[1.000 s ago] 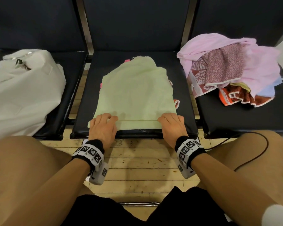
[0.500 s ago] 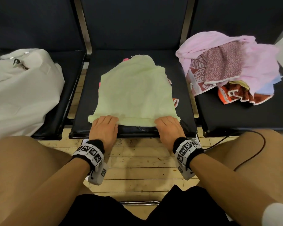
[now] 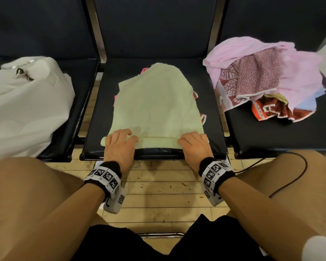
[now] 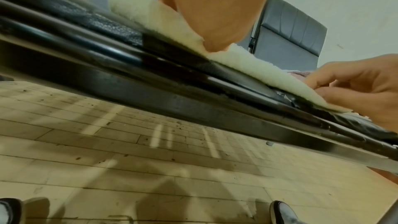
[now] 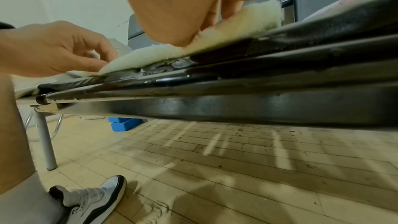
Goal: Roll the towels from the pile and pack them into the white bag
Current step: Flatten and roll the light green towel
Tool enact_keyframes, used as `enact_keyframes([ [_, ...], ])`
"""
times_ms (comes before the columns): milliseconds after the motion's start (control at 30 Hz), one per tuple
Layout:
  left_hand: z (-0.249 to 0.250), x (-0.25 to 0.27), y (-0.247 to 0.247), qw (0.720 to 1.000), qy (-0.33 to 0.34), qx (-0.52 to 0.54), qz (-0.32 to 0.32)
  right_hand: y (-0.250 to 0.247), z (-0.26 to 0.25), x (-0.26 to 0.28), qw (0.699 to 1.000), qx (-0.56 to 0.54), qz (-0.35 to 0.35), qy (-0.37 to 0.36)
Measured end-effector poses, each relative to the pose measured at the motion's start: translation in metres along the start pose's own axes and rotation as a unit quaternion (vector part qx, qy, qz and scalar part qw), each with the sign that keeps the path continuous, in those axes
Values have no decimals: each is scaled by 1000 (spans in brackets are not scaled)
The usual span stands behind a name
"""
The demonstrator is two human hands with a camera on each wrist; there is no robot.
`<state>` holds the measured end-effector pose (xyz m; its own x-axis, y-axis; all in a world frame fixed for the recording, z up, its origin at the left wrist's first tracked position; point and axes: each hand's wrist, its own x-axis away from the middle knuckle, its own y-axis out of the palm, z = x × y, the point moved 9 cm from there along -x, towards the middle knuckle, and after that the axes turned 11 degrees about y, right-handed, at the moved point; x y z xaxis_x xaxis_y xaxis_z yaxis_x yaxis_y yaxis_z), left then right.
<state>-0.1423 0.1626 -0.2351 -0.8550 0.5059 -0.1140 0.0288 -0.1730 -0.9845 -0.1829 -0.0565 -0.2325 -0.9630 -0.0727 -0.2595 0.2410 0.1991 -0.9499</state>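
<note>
A pale green towel (image 3: 154, 104) lies flat on the middle black seat (image 3: 211, 102), its near edge turned over into a thin roll. My left hand (image 3: 120, 142) pinches the roll's left end and my right hand (image 3: 193, 144) its right end, fingers curled over the fold. In the left wrist view the fleecy towel edge (image 4: 247, 60) runs from my left hand (image 4: 211, 23) to my right hand (image 4: 344, 88). The right wrist view shows the same edge (image 5: 150, 54) under my right hand (image 5: 183, 14). The white bag (image 3: 23, 110) slumps on the left seat. The towel pile (image 3: 262, 78) sits on the right seat.
Pink and red-edged cloth (image 3: 201, 117) peeks out from under the green towel. A black cable (image 3: 290, 178) loops over my right thigh. Wooden floor (image 3: 162, 194) lies between my knees and the seats. Blue blocks (image 5: 122, 123) sit under the bench.
The towel's near edge has been folded over into a first roll and drawn back from the seat's front edge. Both hands have moved slightly forward with it.
</note>
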Motion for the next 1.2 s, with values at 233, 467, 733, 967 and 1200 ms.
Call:
enact_keyframes([
  [233, 0, 1, 5, 999, 20, 26, 3, 3, 3, 5, 999, -29, -31, 32],
  [467, -4, 1, 5, 1000, 15, 14, 6, 9, 11, 0, 994, -22, -84, 64],
  [733, -1, 1, 5, 998, 0, 46, -30, 1, 15, -1, 995, -39, -48, 82],
  [967, 9, -1, -5, 997, 65, -20, 42, 4, -2, 3, 1000, -9, -2, -18],
  [1200, 7, 5, 2, 998, 54, 25, 16, 5, 0, 8, 998, -38, -55, 9],
])
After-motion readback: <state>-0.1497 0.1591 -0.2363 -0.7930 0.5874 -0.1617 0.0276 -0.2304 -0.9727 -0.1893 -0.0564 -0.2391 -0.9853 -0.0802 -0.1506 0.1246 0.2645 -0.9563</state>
